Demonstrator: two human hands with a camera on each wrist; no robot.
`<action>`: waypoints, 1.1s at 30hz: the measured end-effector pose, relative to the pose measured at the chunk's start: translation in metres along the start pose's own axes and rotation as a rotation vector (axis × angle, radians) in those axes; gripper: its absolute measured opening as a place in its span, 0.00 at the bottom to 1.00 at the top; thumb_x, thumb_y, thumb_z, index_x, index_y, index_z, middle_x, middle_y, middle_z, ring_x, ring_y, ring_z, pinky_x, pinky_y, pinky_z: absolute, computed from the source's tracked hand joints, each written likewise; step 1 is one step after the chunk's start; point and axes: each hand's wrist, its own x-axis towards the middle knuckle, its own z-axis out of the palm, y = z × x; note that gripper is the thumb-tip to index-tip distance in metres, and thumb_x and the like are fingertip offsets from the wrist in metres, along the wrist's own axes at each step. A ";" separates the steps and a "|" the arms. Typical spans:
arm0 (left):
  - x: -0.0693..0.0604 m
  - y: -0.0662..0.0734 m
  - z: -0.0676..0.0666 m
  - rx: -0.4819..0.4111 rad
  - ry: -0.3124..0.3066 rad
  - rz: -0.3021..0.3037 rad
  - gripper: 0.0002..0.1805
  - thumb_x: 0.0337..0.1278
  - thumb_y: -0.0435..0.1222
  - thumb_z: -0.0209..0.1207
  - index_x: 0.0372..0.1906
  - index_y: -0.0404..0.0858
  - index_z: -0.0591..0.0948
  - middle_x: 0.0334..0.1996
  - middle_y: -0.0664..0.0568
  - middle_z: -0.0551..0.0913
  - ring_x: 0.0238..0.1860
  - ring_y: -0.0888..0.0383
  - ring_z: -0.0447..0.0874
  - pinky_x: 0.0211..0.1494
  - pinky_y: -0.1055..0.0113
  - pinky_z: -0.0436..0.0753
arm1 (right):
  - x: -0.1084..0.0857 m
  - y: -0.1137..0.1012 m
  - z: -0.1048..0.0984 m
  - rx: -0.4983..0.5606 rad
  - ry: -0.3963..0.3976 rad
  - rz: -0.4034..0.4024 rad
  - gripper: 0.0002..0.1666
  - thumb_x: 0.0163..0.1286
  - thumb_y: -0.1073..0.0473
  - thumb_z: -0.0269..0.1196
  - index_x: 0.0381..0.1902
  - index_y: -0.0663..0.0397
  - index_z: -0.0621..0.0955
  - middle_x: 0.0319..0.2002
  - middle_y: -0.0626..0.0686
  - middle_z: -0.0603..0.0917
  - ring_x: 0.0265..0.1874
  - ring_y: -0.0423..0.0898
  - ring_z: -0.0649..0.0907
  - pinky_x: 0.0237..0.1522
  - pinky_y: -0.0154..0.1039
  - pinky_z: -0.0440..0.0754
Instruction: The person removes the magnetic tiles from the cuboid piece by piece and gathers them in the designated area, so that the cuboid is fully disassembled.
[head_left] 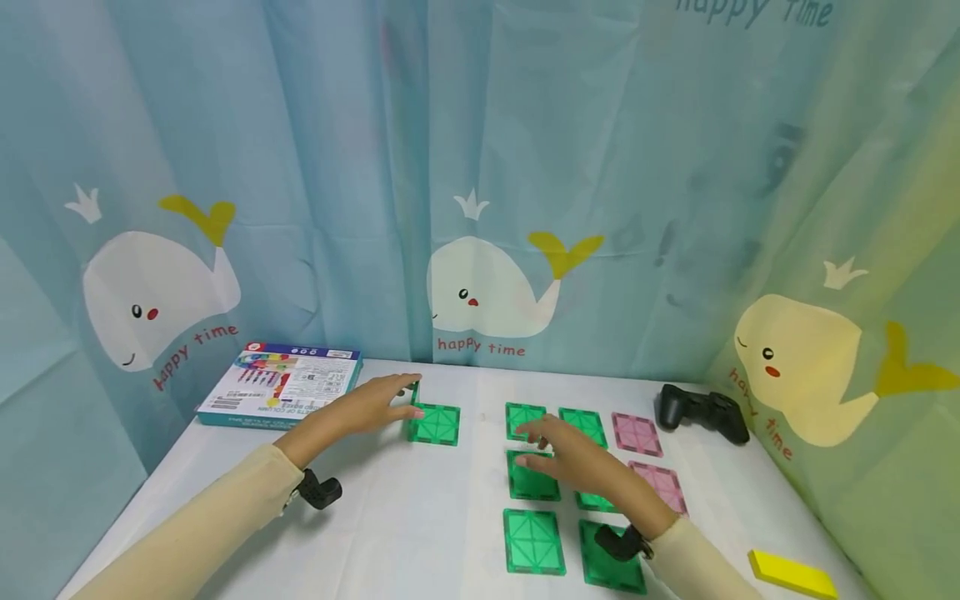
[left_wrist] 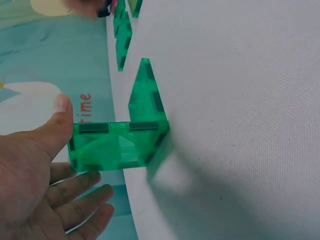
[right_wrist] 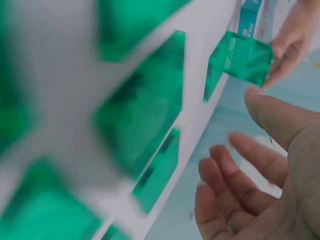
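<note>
My left hand (head_left: 372,405) pinches the edge of a green square magnetic tile (left_wrist: 102,146) between thumb and fingers. That tile stands upright along the left side of another green tile (head_left: 438,425), which lies flat on the table. In the left wrist view their edges appear to meet. To the right, my right hand (head_left: 572,457) hovers over several flat green tiles (head_left: 533,542). Its fingers are loosely bent, and nothing is between them in the right wrist view. It partly hides some of the tiles below it.
Two pink tiles (head_left: 637,434) lie right of the green ones. A black game controller (head_left: 701,413) sits at the back right, and a yellow block (head_left: 792,573) near the front right. A flat printed box (head_left: 281,385) lies at the back left. Whale-print curtains (head_left: 360,167) surround the white table (head_left: 420,517).
</note>
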 end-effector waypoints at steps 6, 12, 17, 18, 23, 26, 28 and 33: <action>0.002 -0.001 0.000 0.010 0.003 -0.006 0.42 0.76 0.53 0.60 0.81 0.32 0.63 0.73 0.35 0.74 0.76 0.37 0.69 0.79 0.41 0.68 | 0.067 -0.020 0.017 0.007 -0.070 0.065 0.39 0.73 0.47 0.72 0.74 0.59 0.74 0.63 0.62 0.77 0.60 0.58 0.80 0.60 0.57 0.82; 0.002 0.001 0.000 0.017 0.008 -0.001 0.41 0.76 0.52 0.61 0.80 0.31 0.64 0.71 0.35 0.76 0.74 0.37 0.73 0.77 0.42 0.71 | 0.115 -0.030 0.040 -0.085 -0.139 0.104 0.54 0.63 0.43 0.79 0.79 0.57 0.68 0.71 0.63 0.71 0.70 0.60 0.73 0.69 0.60 0.76; 0.002 0.003 -0.001 0.015 0.003 0.000 0.41 0.76 0.51 0.61 0.80 0.31 0.65 0.69 0.35 0.78 0.72 0.37 0.74 0.75 0.41 0.72 | 0.130 -0.031 0.053 -0.140 -0.136 0.118 0.57 0.60 0.43 0.81 0.80 0.54 0.68 0.67 0.62 0.72 0.66 0.57 0.72 0.67 0.57 0.78; 0.001 0.003 -0.002 0.016 0.003 -0.005 0.41 0.76 0.51 0.62 0.80 0.31 0.65 0.69 0.35 0.78 0.72 0.37 0.75 0.75 0.41 0.73 | 0.131 -0.031 0.054 -0.135 -0.133 0.117 0.57 0.60 0.44 0.81 0.80 0.54 0.69 0.66 0.62 0.72 0.64 0.57 0.73 0.66 0.57 0.79; 0.002 0.006 -0.002 0.013 0.007 -0.007 0.41 0.76 0.51 0.62 0.80 0.31 0.65 0.69 0.34 0.78 0.71 0.37 0.75 0.74 0.41 0.74 | 0.133 -0.027 0.054 -0.091 -0.128 0.104 0.55 0.60 0.44 0.81 0.79 0.53 0.70 0.64 0.61 0.73 0.62 0.56 0.73 0.64 0.56 0.79; 0.002 0.007 -0.002 0.009 0.006 0.000 0.41 0.76 0.50 0.62 0.79 0.30 0.65 0.69 0.34 0.78 0.71 0.37 0.76 0.74 0.42 0.74 | 0.132 -0.025 0.054 -0.058 -0.128 0.098 0.52 0.60 0.45 0.81 0.77 0.54 0.72 0.63 0.61 0.73 0.60 0.55 0.73 0.63 0.56 0.79; 0.002 0.008 -0.001 0.010 0.001 0.000 0.41 0.76 0.50 0.62 0.79 0.30 0.65 0.68 0.34 0.78 0.71 0.37 0.76 0.74 0.42 0.74 | 0.130 -0.024 0.053 -0.036 -0.118 0.087 0.50 0.60 0.47 0.82 0.75 0.55 0.74 0.61 0.60 0.74 0.58 0.54 0.74 0.61 0.55 0.79; 0.003 0.010 -0.001 0.017 -0.008 -0.008 0.41 0.76 0.51 0.61 0.80 0.30 0.64 0.70 0.34 0.77 0.72 0.37 0.75 0.74 0.42 0.73 | 0.122 -0.022 0.047 0.036 -0.069 0.057 0.48 0.58 0.52 0.83 0.73 0.56 0.76 0.59 0.59 0.72 0.56 0.52 0.72 0.60 0.55 0.78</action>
